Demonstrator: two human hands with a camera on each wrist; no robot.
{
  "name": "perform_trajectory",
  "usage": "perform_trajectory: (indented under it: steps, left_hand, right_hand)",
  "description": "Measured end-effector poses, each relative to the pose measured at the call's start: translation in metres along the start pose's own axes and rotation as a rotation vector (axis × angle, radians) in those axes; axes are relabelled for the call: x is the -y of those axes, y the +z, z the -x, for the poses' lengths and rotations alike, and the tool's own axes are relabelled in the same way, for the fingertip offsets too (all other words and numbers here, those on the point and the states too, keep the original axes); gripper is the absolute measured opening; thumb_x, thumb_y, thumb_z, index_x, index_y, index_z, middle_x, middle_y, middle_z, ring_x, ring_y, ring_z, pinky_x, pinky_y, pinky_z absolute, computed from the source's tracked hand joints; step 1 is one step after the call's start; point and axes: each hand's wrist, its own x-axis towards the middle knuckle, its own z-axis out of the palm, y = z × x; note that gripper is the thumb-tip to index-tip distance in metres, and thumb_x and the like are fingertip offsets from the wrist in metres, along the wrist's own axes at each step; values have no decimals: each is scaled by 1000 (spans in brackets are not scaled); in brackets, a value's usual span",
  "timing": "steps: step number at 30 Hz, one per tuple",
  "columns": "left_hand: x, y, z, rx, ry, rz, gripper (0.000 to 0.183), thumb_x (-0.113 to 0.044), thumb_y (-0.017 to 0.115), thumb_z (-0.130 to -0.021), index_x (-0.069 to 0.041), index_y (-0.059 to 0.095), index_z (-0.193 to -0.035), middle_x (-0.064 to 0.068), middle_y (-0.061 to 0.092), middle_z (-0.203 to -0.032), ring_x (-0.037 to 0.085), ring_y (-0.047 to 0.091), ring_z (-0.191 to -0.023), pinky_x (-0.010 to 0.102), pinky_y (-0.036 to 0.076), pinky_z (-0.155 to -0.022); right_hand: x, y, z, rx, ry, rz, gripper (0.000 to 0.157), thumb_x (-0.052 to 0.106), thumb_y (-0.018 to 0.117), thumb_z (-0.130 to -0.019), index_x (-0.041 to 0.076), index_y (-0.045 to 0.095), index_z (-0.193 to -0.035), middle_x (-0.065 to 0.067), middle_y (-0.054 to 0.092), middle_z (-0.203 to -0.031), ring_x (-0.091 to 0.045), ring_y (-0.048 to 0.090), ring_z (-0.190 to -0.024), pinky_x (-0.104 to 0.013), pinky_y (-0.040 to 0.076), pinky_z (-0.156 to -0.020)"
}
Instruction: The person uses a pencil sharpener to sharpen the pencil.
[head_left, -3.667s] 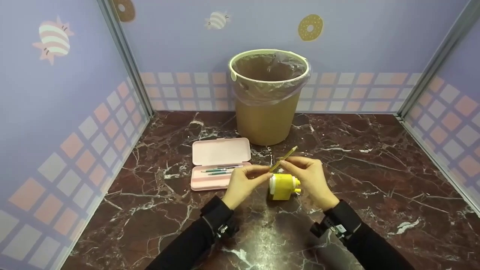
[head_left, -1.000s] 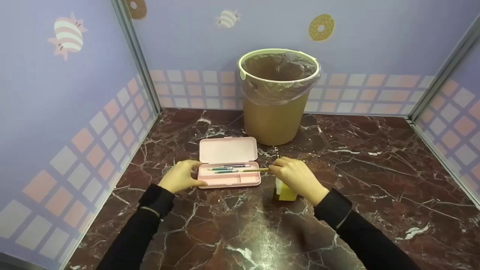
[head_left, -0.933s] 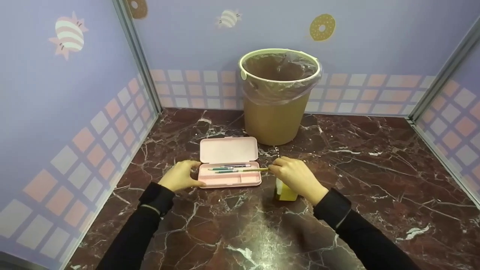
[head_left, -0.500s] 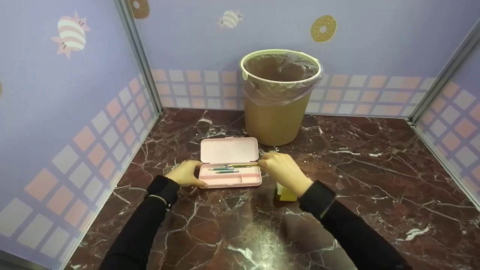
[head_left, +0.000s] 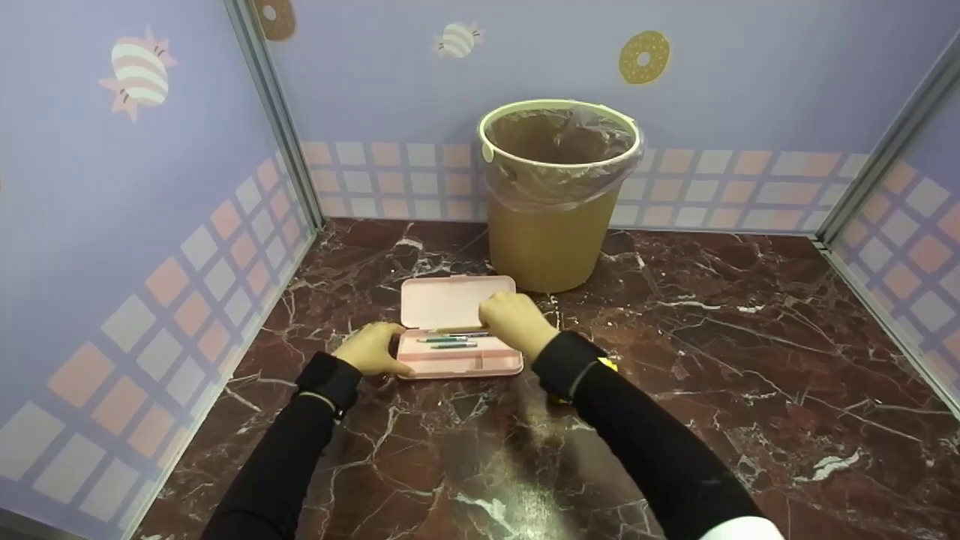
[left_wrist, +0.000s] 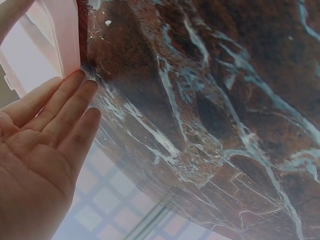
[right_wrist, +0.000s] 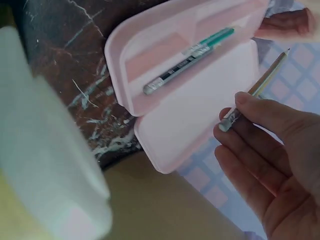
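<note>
A pink pencil case lies open on the marble-patterned table, its lid folded back. Green and dark pencils lie in its tray. My left hand holds the case's left end, thumb at the near corner and fingers at the far one. In the left wrist view, fingertips touch the pink edge. Between thumb and fingertips, my right hand pinches a yellowish pencil above the case's hinge side. The right wrist view shows that pencil clear of the case, pointed end away from the hand.
Behind the case stands a tan bin with a clear plastic liner. A yellow object is mostly hidden by my right forearm. Patterned panels enclose the table at the back and both sides.
The two hands first held the pencil over the yellow object. The left hand moved to the case's left end; the right carried the pencil left, over the case, and farther left since.
</note>
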Motion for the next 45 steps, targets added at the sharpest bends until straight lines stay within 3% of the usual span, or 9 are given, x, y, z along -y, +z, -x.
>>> perform_trajectory:
  steps: [7,13,24,34,45]
  left_hand:
    - [0,-1,0,-2,-26,-14,76,-28,90,-71,8,61,-132,27,68,-130,44,63,-123,55,48,-109]
    - [0,-1,0,-2,-22,-20,76,-28,90,-71,9,61,-132,28,68,-130,45,63,-123,55,48,-109]
    - [-2,0,1,10,-9,-12,75,-26,90,-72,10,60,-132,28,68,-129,45,63,-123,55,49,-108]
    - [-1,-1,2,-6,-1,-4,72,-24,90,-70,9,63,-128,26,71,-124,42,66,-117,55,51,-105]
    - [0,-3,0,4,-15,0,74,-26,90,-71,9,62,-130,27,70,-126,43,65,-119,55,50,-107]
  right_hand:
    - [6,19,-9,56,72,63,8,-1,71,-84,3,73,-77,-18,76,-84,-37,73,-79,-50,61,-64]
    - [8,31,-9,29,98,150,16,-2,64,-88,4,73,-77,-16,76,-83,-33,74,-79,-45,62,-65]
    - [2,51,-4,60,162,141,11,1,66,-88,4,73,-80,-15,77,-87,-32,75,-81,-46,63,-68]
    - [0,58,-6,85,141,200,10,5,68,-86,8,76,-82,-12,79,-88,-29,76,-81,-45,63,-68]
    - [1,58,-6,38,100,235,10,6,68,-86,7,77,-81,-12,78,-83,-29,76,-75,-43,63,-64]
